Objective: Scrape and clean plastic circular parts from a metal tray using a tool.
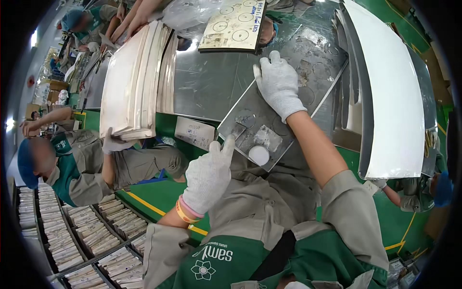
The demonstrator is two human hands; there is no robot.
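Note:
A dark grey flat panel point(304, 98) marked with round outlines lies aslant over the near table edge, one corner toward my body. My right hand point(279, 86), in a white knit glove, rests on it with the fingers stretched out. My left hand point(209, 171), gloved too, is at its near left edge with fingers bent. A small flat greyish piece point(237, 130) shows right at its fingertips; whatever the fingers grip is mostly hidden. Close by on the panel are a white round disc point(259, 155) and a patch of crumpled silvery material point(267, 138).
Stacked pale boards point(130, 82) stand left, with a seated co-worker point(82, 164) beside them. Large white curved sheets point(385, 86) rise at right. A cream board with circles point(233, 26) lies at the far side. Racks of thin pale pieces point(82, 221) fill the lower left.

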